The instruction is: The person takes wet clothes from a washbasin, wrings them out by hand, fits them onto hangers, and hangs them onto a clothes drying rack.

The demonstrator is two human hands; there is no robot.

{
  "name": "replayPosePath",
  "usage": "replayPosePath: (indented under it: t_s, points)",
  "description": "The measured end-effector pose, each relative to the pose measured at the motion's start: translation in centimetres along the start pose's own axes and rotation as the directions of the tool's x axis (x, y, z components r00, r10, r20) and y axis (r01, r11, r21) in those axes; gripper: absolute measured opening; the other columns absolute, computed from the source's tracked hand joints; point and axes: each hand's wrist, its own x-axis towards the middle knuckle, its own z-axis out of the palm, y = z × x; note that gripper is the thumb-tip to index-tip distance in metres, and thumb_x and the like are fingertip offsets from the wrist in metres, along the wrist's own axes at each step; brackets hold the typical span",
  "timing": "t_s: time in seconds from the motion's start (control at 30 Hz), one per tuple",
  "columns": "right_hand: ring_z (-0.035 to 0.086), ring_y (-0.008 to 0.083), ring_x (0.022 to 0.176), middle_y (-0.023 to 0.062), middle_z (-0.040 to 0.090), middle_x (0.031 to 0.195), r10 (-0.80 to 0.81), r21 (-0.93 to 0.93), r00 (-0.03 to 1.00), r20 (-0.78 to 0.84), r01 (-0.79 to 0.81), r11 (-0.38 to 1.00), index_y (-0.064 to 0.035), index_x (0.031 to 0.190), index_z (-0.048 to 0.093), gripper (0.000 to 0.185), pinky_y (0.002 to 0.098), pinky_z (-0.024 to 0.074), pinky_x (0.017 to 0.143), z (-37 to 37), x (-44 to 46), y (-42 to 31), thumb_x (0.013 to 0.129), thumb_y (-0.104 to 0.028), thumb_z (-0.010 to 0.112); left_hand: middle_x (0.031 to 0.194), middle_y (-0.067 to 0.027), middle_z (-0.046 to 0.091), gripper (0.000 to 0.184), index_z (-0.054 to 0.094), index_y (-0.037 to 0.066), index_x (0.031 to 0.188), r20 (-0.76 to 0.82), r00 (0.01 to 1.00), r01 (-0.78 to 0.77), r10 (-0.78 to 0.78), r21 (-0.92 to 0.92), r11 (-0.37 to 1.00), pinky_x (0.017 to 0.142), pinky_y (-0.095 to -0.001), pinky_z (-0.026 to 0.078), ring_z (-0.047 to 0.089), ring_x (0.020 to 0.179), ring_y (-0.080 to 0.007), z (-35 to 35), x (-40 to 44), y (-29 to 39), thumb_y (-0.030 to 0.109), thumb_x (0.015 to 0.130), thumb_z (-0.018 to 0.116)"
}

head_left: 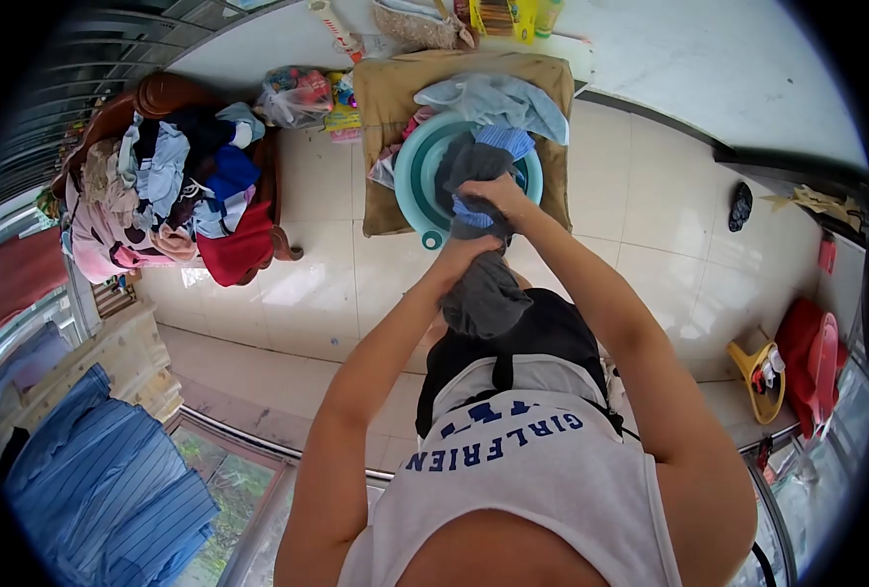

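A dark grey garment hangs bunched between my two hands, with a blue striped patch of cloth showing in it. My left hand is closed around its lower part, nearer my lap. Farther out, my right hand grips the same cloth over the basin. The upper end of the cloth lies in a teal basin, beside a blue striped cloth. Whether these two cloths are one piece, I cannot tell. A light blue garment drapes behind the basin's far rim.
The basin stands on a brown cloth-covered table. At left, a wooden chair bears a heap of clothes. Plastic bags lie near the wall. A yellow basket is at right, and blue striped fabric at lower left.
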Motion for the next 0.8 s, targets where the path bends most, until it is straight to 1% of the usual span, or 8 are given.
replayPosePath:
  t_s: [0.17,0.5,0.57,0.6,0.63,0.7,0.77,0.8]
  points:
    - [0.06,0.0374,0.087,0.0251,0.061,0.092,-0.309,-0.58,0.921,-0.235,0.122,0.806,0.0068,0.092,0.058,0.051,0.0375,0.0472,0.076,0.6,0.6,1.1,0.061,-0.031,0.071,0.08,-0.0107,0.06,0.039,0.052,-0.004,0.097,-0.096,0.967,-0.218,0.237,0.173,0.96,0.062,-0.0309,0.049,0.062,0.066,-0.0225,-0.8,2.9,-2.0,0.018,0.069,0.067]
    - [0.059,0.0414,0.09,0.0297,0.06,0.089,-0.297,-0.639,0.862,-0.411,-0.039,0.768,0.0114,0.097,0.054,0.06,0.042,0.0478,0.079,0.4,2.0,3.9,0.067,-0.038,0.069,0.091,-0.0121,0.06,0.055,0.053,-0.005,0.1,-0.428,0.778,-0.098,0.459,0.64,0.762,0.07,-0.0297,0.046,0.059,0.081,-0.0199,-1.5,6.0,-3.9,0.027,0.062,0.074]
    - [0.059,0.0409,0.09,0.03,0.06,0.09,-0.192,-0.621,0.892,-0.408,-0.117,0.775,0.0119,0.095,0.056,0.065,0.0419,0.0477,0.079,-0.4,1.9,4.1,0.069,-0.046,0.068,0.095,-0.0122,0.06,0.056,0.052,-0.003,0.107,-0.022,0.975,-0.2,0.22,0.335,0.921,0.073,-0.0311,0.047,0.059,0.084,-0.0204,-3.5,6.1,-2.9,0.033,0.068,0.071]
    - [0.059,0.0398,0.093,0.0291,0.061,0.092,-0.038,-0.608,0.934,-0.356,-0.2,0.768,0.0107,0.094,0.059,0.068,0.0411,0.0473,0.079,-1.1,1.7,2.9,0.068,-0.051,0.066,0.097,-0.0109,0.06,0.057,0.05,0.0,0.114,0.003,0.997,0.081,-0.081,0.05,0.995,0.079,-0.031,0.047,0.06,0.085,-0.0209,-3.5,4.7,-1.9,0.04,0.076,0.065]
    - [0.06,0.0333,0.094,0.0232,0.063,0.094,0.08,-0.551,0.939,-0.335,-0.264,0.791,0.0057,0.101,0.059,0.055,0.0369,0.0455,0.079,-1.4,1.0,1.6,0.074,-0.042,0.065,0.097,-0.0109,0.06,0.057,0.05,0.0,0.114,0.003,0.997,0.082,-0.082,0.052,0.995,0.079,-0.031,0.047,0.06,0.085,-0.0209,-3.8,3.9,-1.4,0.04,0.076,0.065]
    - [0.06,0.0378,0.089,0.0291,0.06,0.094,0.134,-0.12,0.967,-0.218,-0.163,0.979,0.0079,0.092,0.062,0.065,0.0385,0.047,0.077,-2.2,1.9,4.0,0.068,-0.052,0.064,0.12,-0.0139,0.047,0.061,0.045,0.007,0.122,0.434,0.9,0.243,-0.047,-0.408,0.88,0.096,-0.0349,0.035,0.046,0.11,-0.023,-3.7,1.7,-0.2,0.048,0.079,0.059]
    - [0.06,0.0382,0.088,0.0285,0.061,0.093,0.014,-0.238,0.977,-0.214,-0.065,0.969,0.0035,0.092,0.064,0.059,0.0381,0.0469,0.076,-2.1,1.1,4.9,0.07,-0.051,0.062,0.133,-0.014,0.039,0.063,0.042,0.012,0.127,0.642,0.766,0.358,0.03,-0.465,0.81,0.105,-0.0363,0.027,0.037,0.123,-0.0229,-4.0,1.0,-0.3,0.052,0.08,0.055]
    - [0.06,0.0385,0.087,0.0279,0.061,0.091,-0.11,-0.353,0.976,-0.191,0.036,0.935,-0.0009,0.093,0.065,0.054,0.0378,0.0468,0.076,-1.2,-0.3,3.6,0.072,-0.05,0.061,0.136,-0.0118,0.035,0.061,0.038,0.012,0.13,0.475,0.839,-0.168,0.266,-0.238,0.957,0.106,-0.0355,0.026,0.036,0.124,-0.0229,-5.4,2.6,-1.8,0.049,0.082,0.053]
